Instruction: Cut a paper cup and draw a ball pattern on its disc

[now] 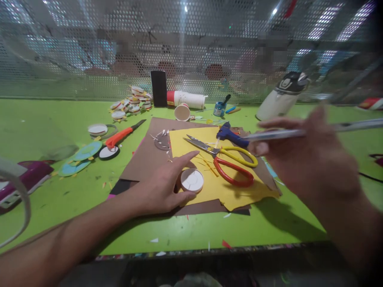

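My left hand (161,185) lies on the paper with thumb and index finger spread around a small round white cup base (192,180). The thumb is at its lower edge, and thin lines mark its face. My right hand (317,159), blurred, is raised at the right and pinches a white pen (278,134), tip pointing left. Scissors (214,151) with one yellow and one red handle lie partly spread on a yellow sheet (203,199). Just behind them is a dark blue glue gun-like tool (230,134), whose kind I cannot tell for certain.
Brown sheets (140,159) lie underneath. At left are an orange-handled cutter (119,137), blue discs (74,167) and a purple-and-white device (26,181). Behind stand stacked cup bases (131,103), a phone (159,88), paper cups (188,99), a blue jar (220,108) and a tilted bottle (279,97).
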`<state>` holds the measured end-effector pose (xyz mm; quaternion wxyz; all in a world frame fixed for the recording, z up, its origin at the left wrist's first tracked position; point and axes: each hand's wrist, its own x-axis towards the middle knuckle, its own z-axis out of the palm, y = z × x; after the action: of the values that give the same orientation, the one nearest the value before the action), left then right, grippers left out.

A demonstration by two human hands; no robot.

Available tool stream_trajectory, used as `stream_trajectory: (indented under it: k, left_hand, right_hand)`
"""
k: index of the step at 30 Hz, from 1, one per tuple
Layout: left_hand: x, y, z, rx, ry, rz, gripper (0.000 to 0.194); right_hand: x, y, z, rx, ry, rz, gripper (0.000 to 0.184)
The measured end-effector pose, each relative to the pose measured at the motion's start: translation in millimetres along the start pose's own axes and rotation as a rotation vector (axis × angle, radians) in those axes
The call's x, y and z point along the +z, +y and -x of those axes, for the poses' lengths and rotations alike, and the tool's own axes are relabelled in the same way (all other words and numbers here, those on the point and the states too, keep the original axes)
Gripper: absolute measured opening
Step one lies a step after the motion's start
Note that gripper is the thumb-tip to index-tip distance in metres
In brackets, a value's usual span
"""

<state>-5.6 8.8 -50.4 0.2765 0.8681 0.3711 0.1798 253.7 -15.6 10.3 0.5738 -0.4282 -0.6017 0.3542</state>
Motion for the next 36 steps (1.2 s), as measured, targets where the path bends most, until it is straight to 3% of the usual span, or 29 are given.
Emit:
stream_trajectory:
  k: [3, 6, 8, 11, 18, 24, 30, 36]
  left_hand:
    - [-4.3, 0.4, 0.0, -0.006, -0.054, 0.049, 0.083]
    - [-9.1, 0.4, 1.1, 0.012, -0.081, 0.024, 0.089]
    - [-10.8, 0.2, 1.6, 0.0, -0.07, -0.001, 0.095]
    - [-9.2, -0.6, 1.4, -0.048, -0.028, 0.014, 0.102]
    - [1.3, -1.9, -1.6, -0.075, 0.047, 0.056, 0.093]
    - [-1.3, -3.4, -0.7, -0.02, 0.021, 0.061, 0.086]
    - [-1.8, -7.0, 0.7, 0.061, 0.021, 0.053, 0.084]
    - [0.4, -9.9, 1.6, 0.049, 0.037, 0.016, 0.082]
  right_hand:
    - [9.5, 11.4, -2.4, 0.085, -0.194, -0.132, 0.032]
    - [17.8, 29.2, -2.4, 0.172, -0.406, 0.007, 0.027]
    - [22.6, 39.2, 1.1, 0.256, -0.448, 0.043, 0.026]
    - [28.6, 46.4, 10.1, 0.366, -0.409, -0.009, 0.021]
    - [31.0, 46.3, 19.5, 0.327, -0.32, -0.006, 0.017]
    - [27.6, 49.4, 25.2, 0.305, -0.333, 0.016, 0.013]
    - [38.8, 41.9, 30.3, 0.358, -0.344, 0.017, 0.015]
    - [44.3, 37.7, 29.6, 0.359, -0.354, 0.061, 0.021]
